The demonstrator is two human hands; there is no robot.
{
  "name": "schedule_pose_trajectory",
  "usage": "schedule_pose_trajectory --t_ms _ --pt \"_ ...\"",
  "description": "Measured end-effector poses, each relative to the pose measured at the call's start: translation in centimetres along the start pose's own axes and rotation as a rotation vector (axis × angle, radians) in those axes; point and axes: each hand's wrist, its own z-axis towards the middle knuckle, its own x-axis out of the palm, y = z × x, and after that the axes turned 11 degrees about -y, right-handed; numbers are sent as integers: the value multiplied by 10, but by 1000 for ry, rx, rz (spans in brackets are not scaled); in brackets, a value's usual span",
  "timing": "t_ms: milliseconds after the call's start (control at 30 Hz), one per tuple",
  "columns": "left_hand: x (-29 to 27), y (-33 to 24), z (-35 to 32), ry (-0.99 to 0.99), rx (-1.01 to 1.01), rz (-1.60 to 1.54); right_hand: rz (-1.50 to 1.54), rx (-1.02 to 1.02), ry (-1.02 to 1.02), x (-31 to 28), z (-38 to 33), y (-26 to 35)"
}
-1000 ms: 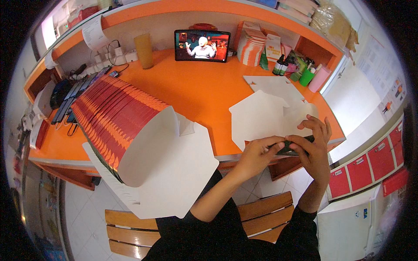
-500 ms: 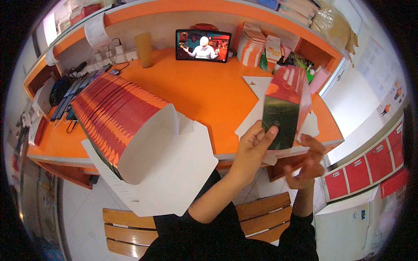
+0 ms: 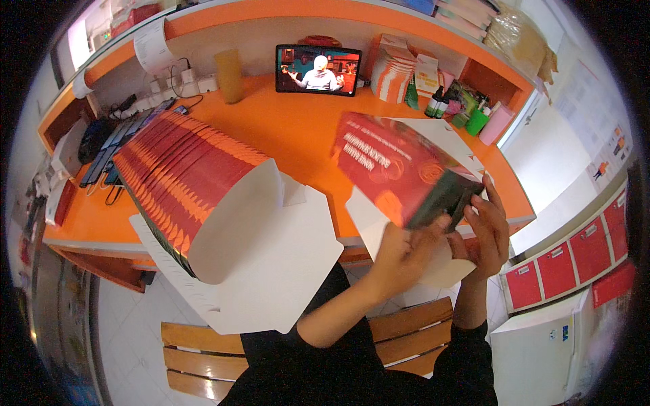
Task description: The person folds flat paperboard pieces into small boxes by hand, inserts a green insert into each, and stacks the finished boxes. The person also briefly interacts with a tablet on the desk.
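A partly folded cardboard box (image 3: pixel 389 166), red and orange with a dark green side, is tilted over the right part of the desk. My left hand (image 3: pixel 405 256) grips its near end, fingers bent against the green side. Curled around the same end's right corner is my right hand (image 3: pixel 486 227), its fingertips on the edge. Below my hands, a white flap (image 3: pixel 443 269) hangs down. To the left lies a thick stack of curved red and orange box blanks (image 3: pixel 186 183), white on the inside (image 3: pixel 271 260), reaching past the desk's front edge.
A lit tablet (image 3: pixel 318 70) stands at the back of the orange desk (image 3: pixel 291 135), beside a yellowish cup (image 3: pixel 229 76). Several phones (image 3: pixel 122 139) and cables lie left. Small bottles (image 3: pixel 437 103) and a green container (image 3: pixel 478 120) stand at back right. Below is a wooden slatted bench (image 3: pixel 413 338).
The box has swung from upright to tilted leftward, showing its printed red face. My right hand has moved from beside it onto its corner; my left hand has shifted slightly lower.
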Motion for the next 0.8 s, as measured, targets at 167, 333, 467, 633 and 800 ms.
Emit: schedule_pose_trajectory --t_ms 167,333,467,633,800 --pt "-5 -13 0 77 127 208 184 46 88 -16 11 6" --pt "0 -20 -4 125 142 313 89 20 10 -24 8 18" --pt "9 -23 -9 248 229 315 -163 -42 -52 -37 4 25" --pt "21 -18 -9 382 228 359 -22 170 -167 -45 2 23" --pt "34 -12 -13 530 439 424 -155 321 -165 -61 5 23"
